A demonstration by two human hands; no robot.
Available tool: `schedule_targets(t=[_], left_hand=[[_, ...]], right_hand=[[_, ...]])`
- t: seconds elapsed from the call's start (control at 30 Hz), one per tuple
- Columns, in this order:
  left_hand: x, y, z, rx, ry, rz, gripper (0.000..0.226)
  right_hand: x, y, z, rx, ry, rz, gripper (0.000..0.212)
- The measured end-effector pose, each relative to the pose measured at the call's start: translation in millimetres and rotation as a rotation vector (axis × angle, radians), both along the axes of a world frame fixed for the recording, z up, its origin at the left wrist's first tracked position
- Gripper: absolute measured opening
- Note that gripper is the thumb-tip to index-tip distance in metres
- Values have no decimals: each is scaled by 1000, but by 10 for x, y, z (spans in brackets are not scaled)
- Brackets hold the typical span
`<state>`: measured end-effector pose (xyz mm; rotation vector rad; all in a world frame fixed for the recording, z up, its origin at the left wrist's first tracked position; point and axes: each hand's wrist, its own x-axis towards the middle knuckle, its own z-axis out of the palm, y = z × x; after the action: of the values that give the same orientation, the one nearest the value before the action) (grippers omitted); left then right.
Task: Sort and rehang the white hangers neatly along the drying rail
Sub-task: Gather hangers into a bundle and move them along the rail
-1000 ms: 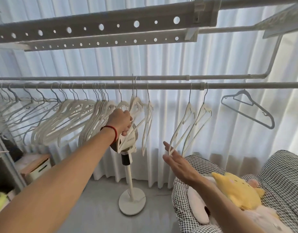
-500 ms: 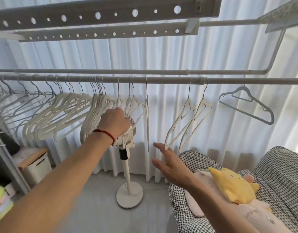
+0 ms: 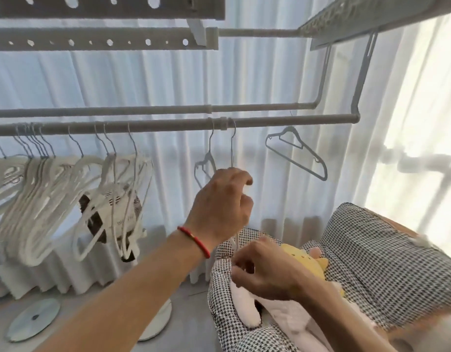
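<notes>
Left hand [image 3: 223, 207] grips the hanger [image 3: 232, 151] below its hook on the rail [image 3: 156, 126], right hand [image 3: 265, 269] pinches its lower end (likely steadying it for shifting toward the bunch [image 3: 67, 199]).

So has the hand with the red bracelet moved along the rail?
Yes. The left hand has gone rightward along the rail, from the bunched hangers to the pair by the joint.

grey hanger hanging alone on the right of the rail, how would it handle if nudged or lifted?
The grey hanger looks thin and open-framed, so probably light. It hangs tilted from one hook on the rail, so a nudge would likely swing or slide it. Probably fairly stiff, since it holds its shape.
</notes>
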<state>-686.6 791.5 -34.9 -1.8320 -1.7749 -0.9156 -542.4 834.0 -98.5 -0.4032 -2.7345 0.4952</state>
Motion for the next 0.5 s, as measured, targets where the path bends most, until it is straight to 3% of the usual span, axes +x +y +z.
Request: schedule_targets(t=[0.1,0.2,0.27,0.33,0.4,0.5], left_hand=[[81,285,-6,-47,81,-23,28],[86,543,23,-125,64,7,24],[103,702,76,-167,28,33,26],[135,845,140,-220,2,61,29],[161,972,180,-266,8,86,32],[183,1114,187,-299,39,120,34]], right_hand=[[220,465,20,-9,21,-75,34],[315,1225,38,-35,466,-471,33],[314,1805,89,60,591,-723,31],[281,2306,177,70,463,-898,54],[227,2655,263,-71,330,-987,66],[174,2966,350,-289,258,-967,50]])
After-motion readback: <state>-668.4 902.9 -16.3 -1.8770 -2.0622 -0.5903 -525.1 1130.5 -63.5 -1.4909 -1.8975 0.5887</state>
